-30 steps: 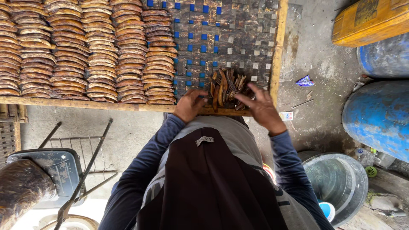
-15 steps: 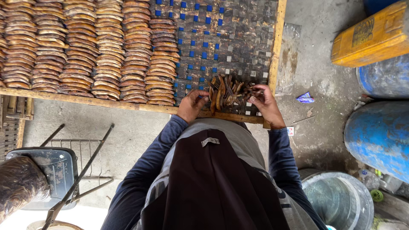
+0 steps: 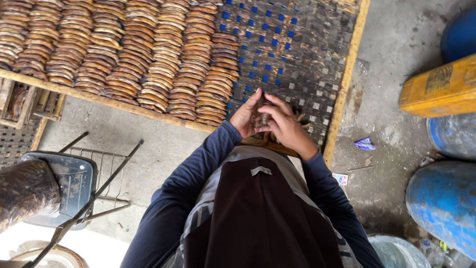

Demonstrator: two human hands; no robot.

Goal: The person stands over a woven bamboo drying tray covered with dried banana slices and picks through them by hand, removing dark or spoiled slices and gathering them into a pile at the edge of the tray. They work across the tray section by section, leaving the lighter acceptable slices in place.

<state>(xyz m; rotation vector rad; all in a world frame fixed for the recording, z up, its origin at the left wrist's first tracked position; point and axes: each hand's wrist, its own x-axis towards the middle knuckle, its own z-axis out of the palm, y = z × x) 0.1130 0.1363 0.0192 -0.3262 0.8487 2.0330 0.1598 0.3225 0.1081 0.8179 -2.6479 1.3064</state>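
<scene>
My left hand (image 3: 246,117) and my right hand (image 3: 286,125) are pressed together over the near edge of a woven drying rack (image 3: 302,54) with a bamboo frame. Between them they clasp a small bunch of brown dried pieces (image 3: 264,117), mostly hidden by the fingers. A few loose brown pieces (image 3: 301,119) lie on the rack just beyond my right hand. Left of my hands, several overlapping rows of brown dried slices (image 3: 124,49) cover the rack. My dark blue sleeves and dark apron fill the lower middle.
Blue drums (image 3: 444,203) stand at the right, with a yellow container (image 3: 439,89) above them. A dark chair with a metal frame (image 3: 74,183) and a plastic-wrapped bundle (image 3: 22,191) sit lower left. Scraps of wrapper (image 3: 365,144) lie on the concrete floor.
The camera has shifted right and the view has tilted. My hands, which were apart around the pile of brown pieces, have closed together and gathered the pieces between them.
</scene>
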